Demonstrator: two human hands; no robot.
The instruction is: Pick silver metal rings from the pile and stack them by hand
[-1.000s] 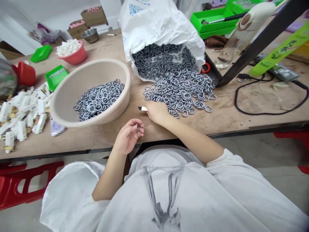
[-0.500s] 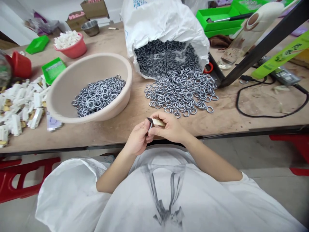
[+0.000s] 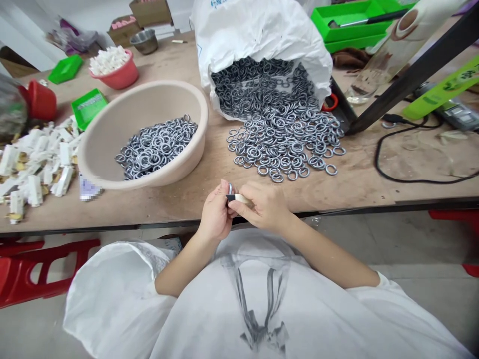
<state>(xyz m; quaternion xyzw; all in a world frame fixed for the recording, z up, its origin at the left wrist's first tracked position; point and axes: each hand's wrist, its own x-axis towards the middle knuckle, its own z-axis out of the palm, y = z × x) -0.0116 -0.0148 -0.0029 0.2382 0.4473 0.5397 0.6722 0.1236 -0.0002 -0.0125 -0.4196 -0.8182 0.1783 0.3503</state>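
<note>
Close to the table's front edge, my left hand (image 3: 215, 214) pinches a grey ring (image 3: 230, 188) upright between thumb and fingers. My right hand (image 3: 271, 207) is closed around a small knife (image 3: 242, 199) with a pale handle and a short dark blade. The blade lies against or just beside the ring; which of these, I cannot tell. Beyond my hands, a heap of loose grey rings (image 3: 284, 144) spills from the mouth of a white sack (image 3: 258, 35). To the left, a beige basin (image 3: 144, 102) holds many similar rings.
White plastic parts (image 3: 35, 189) lie piled at the left. Behind them are a green tray (image 3: 88, 117) and a red bowl (image 3: 130, 72). A dark metal post (image 3: 404, 75) slants up at the right, near a black cable (image 3: 377, 159). Red stools (image 3: 22, 274) stand below.
The knife has turned from pointing up-left to lying nearly level, and the ring now shows above it. My right hand has tilted over and moved slightly down. The whole view has shifted slightly.
</note>
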